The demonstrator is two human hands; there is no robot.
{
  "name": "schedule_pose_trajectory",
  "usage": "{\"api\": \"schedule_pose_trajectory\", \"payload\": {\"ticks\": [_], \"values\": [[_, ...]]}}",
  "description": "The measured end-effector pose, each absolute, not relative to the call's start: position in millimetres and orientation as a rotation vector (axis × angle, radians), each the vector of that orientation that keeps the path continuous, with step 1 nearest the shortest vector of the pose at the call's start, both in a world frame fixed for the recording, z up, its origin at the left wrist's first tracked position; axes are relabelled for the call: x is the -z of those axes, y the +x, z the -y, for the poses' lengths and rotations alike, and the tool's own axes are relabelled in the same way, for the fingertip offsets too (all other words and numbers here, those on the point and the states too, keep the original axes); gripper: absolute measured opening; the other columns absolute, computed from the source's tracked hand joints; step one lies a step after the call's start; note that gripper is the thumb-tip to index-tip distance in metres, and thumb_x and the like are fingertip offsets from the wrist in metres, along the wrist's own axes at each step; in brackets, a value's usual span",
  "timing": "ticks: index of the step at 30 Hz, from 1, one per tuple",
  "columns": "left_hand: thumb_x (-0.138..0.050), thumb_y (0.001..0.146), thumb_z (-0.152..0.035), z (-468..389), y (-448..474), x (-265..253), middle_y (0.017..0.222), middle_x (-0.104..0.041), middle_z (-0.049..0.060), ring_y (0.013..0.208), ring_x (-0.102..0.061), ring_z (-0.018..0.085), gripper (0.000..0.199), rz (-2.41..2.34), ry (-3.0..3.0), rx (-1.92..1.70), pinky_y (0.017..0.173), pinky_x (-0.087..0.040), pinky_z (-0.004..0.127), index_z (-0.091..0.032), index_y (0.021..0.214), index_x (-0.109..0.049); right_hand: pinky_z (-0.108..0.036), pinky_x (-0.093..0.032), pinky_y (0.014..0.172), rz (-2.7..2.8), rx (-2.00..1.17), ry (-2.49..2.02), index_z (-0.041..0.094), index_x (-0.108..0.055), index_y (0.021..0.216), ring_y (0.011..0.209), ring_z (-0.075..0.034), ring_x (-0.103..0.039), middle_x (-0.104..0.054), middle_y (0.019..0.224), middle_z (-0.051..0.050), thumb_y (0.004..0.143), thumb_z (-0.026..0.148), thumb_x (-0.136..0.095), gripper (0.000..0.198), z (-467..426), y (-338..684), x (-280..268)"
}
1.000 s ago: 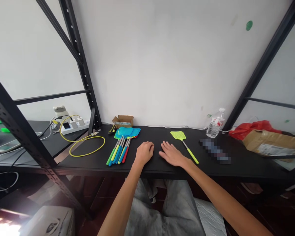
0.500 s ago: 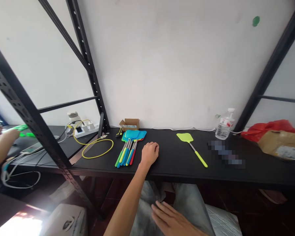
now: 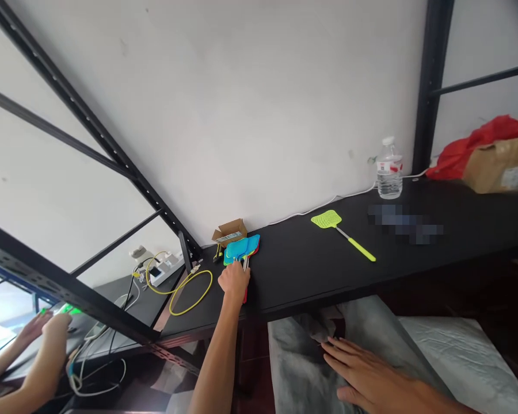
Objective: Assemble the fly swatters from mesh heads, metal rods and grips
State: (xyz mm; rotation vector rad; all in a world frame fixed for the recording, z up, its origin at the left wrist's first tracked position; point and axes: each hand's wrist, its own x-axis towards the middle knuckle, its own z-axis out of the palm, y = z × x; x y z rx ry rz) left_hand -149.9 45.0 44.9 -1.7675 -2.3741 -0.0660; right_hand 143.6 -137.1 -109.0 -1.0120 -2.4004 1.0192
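Note:
My left hand (image 3: pixel 235 280) is closed over the handles of several fly swatters (image 3: pixel 242 247), which lie in a pile on the black table (image 3: pixel 285 276). Their blue heads fan out past my knuckles, and a red handle shows beside the wrist; most of the other handles are hidden under the hand. A lime-green fly swatter (image 3: pixel 349 238) lies apart to the right, its head toward the wall. My right hand (image 3: pixel 362 368) hovers over or rests on my lap, fingers stretched out and holding nothing.
Behind the pile sits a small open cardboard box (image 3: pixel 230 232). A yellow cable (image 3: pixel 210 287) loops to its left near a power strip (image 3: pixel 166 269). At right are a water bottle (image 3: pixel 389 169) and a brown package (image 3: pixel 501 164). Another person's hands (image 3: pixel 54 325) are at far left.
My left hand has moved left from beside the pile onto the swatters' handles and closed there. My right hand stays open over my lap. The view has tilted and turned.

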Motion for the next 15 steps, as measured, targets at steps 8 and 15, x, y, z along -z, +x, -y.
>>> {"api": "schedule_pose_trajectory", "payload": {"ticks": [8,15], "values": [[-0.044,0.091,-0.04,-41,-141,-57,0.101,-0.07,0.017,0.095,-0.067,0.033,0.031,2.29,-1.771,0.045,0.071,-0.046,0.037,-0.018,0.09,-0.065,-0.053,-0.028,0.116,2.291,-0.996,-1.036,0.027,-0.046,0.144,0.142,-0.033,-0.031,-0.039,0.152,-0.007,0.094,0.046,-0.05,0.054,132,149,111],[-0.029,0.098,-0.041,-26,-103,-63,0.093,-0.069,0.015,0.086,-0.068,0.032,0.035,2.186,-1.811,0.221,0.068,-0.045,0.038,-0.018,0.105,-0.055,-0.037,-0.044,0.104,2.153,-0.804,-0.975,0.032,-0.068,0.122,0.121,-0.026,-0.058,-0.067,0.123,-0.003,0.089,0.032,-0.058,0.034,135,145,92]]}}
